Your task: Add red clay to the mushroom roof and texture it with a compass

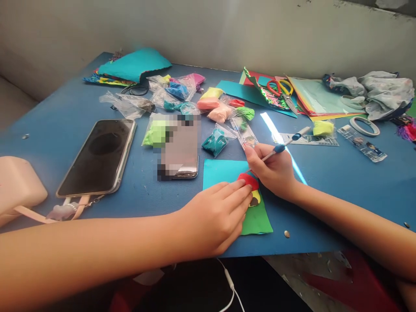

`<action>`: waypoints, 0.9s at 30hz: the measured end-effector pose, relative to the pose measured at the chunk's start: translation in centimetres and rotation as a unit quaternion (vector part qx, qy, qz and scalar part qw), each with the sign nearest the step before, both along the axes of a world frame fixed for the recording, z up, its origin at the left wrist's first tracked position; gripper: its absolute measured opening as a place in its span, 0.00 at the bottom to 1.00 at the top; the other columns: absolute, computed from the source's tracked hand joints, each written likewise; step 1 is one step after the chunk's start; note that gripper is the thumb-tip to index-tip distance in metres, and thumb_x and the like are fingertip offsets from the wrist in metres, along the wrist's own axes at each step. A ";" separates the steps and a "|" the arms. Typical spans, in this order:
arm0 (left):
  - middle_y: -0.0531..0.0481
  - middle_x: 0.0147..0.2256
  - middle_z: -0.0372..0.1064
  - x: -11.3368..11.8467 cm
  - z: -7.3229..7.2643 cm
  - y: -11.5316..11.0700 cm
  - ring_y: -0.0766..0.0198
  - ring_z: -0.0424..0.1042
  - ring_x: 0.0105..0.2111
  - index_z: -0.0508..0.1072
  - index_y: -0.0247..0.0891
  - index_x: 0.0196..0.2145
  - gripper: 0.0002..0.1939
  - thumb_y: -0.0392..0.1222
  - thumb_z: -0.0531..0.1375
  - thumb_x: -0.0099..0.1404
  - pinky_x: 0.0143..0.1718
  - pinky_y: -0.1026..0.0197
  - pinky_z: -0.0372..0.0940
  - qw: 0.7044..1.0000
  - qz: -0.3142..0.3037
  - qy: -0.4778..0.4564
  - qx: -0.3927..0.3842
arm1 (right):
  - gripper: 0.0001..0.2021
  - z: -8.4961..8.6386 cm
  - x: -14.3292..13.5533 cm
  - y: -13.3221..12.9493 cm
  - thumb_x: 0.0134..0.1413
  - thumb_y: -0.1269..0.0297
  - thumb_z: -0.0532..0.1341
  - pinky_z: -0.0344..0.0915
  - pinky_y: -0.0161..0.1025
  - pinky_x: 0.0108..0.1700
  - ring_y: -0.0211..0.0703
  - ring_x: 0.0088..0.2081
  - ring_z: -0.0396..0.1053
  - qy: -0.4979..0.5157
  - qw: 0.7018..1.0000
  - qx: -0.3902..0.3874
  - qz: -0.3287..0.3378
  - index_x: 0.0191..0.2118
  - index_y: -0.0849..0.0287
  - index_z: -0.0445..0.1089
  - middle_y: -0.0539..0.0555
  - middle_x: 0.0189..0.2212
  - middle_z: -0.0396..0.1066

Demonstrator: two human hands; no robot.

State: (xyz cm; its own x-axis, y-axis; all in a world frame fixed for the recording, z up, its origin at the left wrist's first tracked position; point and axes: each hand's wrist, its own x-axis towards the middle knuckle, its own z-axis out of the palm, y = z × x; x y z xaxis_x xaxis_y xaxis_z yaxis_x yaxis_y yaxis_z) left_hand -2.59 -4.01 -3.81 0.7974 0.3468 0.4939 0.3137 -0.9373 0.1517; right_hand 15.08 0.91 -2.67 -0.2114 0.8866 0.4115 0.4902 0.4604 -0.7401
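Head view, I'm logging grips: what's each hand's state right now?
Left hand: open, its fingertips touching the red shape.
Right hand: closed, holding the white-and-blue pen-like tool.

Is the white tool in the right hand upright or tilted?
Tilted: the white tool slants from the right hand up toward picture right.

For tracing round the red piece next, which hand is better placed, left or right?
The right hand, I'd judge: it holds the white tool, its lower end close to the red piece. The left hand, no tool visible, lies partly over that piece.
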 end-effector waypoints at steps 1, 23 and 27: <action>0.31 0.50 0.72 0.0 0.0 0.0 0.45 0.70 0.53 0.72 0.17 0.49 0.20 0.31 0.47 0.69 0.50 0.50 0.70 1.000 0.000 0.002 0.001 | 0.22 -0.1 0.0 0.0 0.59 0.61 0.55 0.48 0.32 0.21 0.28 0.17 0.46 -0.002 1.000 0.003 0.005 0.16 0.57 0.48 0.43 0.12 0.49; 0.33 0.50 0.72 -0.1 0.1 0.0 0.45 0.72 0.52 0.73 0.19 0.48 0.19 0.31 0.48 0.68 0.49 0.49 0.72 1.000 -0.003 -0.001 0.007 | 0.20 -0.4 0.0 0.5 0.56 0.69 0.53 0.43 0.31 0.20 0.29 0.19 0.41 -0.041 0.997 0.067 0.025 0.18 0.56 0.43 0.42 0.15 0.41; 0.33 0.51 0.72 -0.1 0.1 0.0 0.45 0.71 0.53 0.73 0.19 0.49 0.19 0.32 0.47 0.69 0.50 0.49 0.72 1.000 -0.002 0.006 0.003 | 0.20 -0.2 0.1 0.4 0.57 0.69 0.53 0.45 0.31 0.21 0.29 0.19 0.41 -0.019 0.998 0.059 0.005 0.18 0.56 0.43 0.42 0.16 0.40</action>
